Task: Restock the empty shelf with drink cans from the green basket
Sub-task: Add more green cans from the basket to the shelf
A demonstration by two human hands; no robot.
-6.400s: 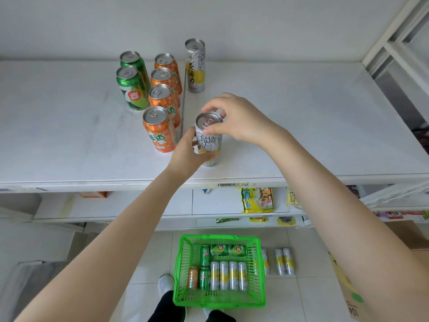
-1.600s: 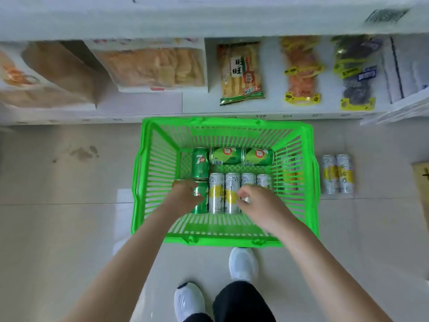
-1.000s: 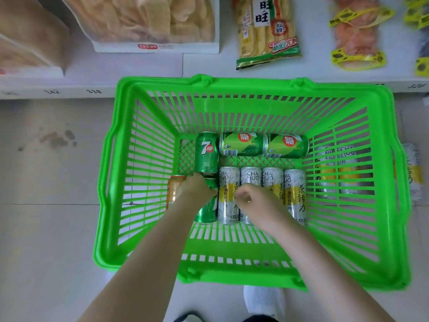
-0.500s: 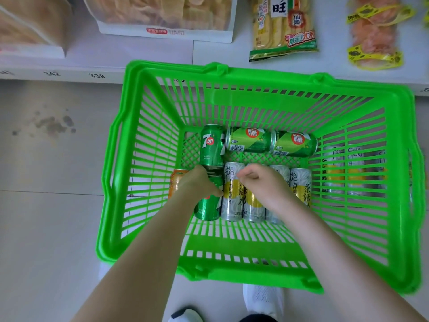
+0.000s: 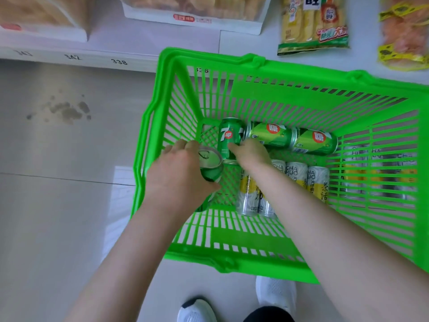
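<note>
The green basket [image 5: 148,135] stands on the floor below me. My left hand [image 5: 181,175] grips a green can [image 5: 210,165] and holds it raised with its silver top showing. My right hand [image 5: 251,151] reaches deeper, its fingers curled on the lower end of a lying 7up can [image 5: 228,134]. Two light green cans [image 5: 271,135] [image 5: 316,141] lie crosswise at the far end. Several silver and yellow tea cans [image 5: 297,176] lie side by side under my right forearm. The shelf being stocked is out of view.
More tea cans [image 5: 380,175] lie on the floor outside the basket's right wall, seen through its slats. A low shelf [image 5: 92,58] with snack bags [image 5: 311,24] runs just beyond the basket. My shoes [image 5: 276,296] stand at the basket's near rim.
My left hand has lifted the green can off the basket floor and turned it upright. My right hand has moved from the tea cans up to the 7up can.
</note>
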